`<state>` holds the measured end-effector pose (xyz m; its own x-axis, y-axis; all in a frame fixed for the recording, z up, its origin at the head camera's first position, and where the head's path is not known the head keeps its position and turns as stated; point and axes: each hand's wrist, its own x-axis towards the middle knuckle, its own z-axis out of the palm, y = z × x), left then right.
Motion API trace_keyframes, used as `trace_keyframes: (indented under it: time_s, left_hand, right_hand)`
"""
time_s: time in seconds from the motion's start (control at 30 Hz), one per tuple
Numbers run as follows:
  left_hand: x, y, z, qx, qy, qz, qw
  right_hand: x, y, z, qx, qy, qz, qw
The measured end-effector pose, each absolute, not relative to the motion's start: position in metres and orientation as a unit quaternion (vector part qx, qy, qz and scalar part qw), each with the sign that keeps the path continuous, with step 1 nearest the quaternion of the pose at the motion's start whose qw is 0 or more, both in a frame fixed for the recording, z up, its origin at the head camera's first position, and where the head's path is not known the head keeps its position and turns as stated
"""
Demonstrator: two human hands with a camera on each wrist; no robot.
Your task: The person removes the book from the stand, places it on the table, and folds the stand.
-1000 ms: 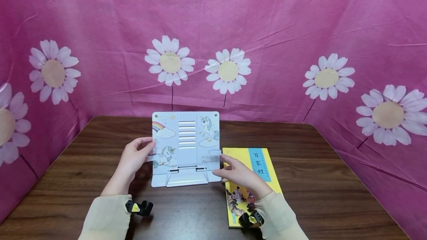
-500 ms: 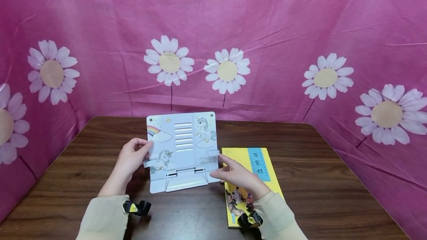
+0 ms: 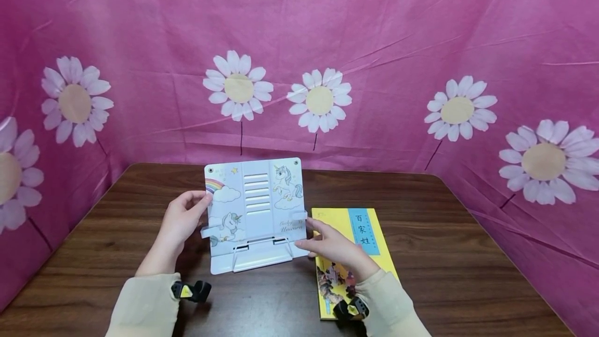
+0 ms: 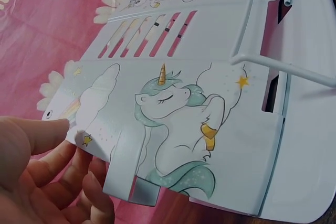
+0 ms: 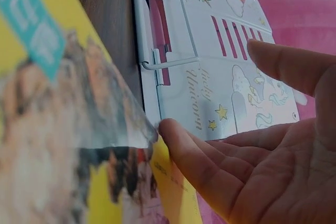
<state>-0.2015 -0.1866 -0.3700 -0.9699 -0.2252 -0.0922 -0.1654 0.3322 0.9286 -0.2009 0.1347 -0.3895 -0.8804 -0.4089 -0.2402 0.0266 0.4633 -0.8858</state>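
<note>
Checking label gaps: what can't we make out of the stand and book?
Stand: back hidden by its own front, all views.
Yellow book: partly covered by right grip and sleeve, head view.
Blue strip's fine print: too small, head view.
Cover picture: blurred, right wrist view.
Left grip: fingertips behind stand, head view.

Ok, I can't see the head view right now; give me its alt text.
A person's left hand and right hand hold a white unicorn-patterned book stand by opposite sides, at a dark wooden table. A yellow book lies to its right, partly covered by the right hand and sleeve. Behind hangs a pink cloth printed with white daisies.
</note>
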Motion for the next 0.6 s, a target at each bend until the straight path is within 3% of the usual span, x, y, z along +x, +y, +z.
trace_keyframes:
  time_s: [0.6]
  left_hand:
    - [-0.2009,-0.1855,-0.3696,0.111,-0.822,-0.555,0.061]
  right_hand:
    - [-0.2005,0.1366,-0.39,-0.125,0.822,-0.509,0.222]
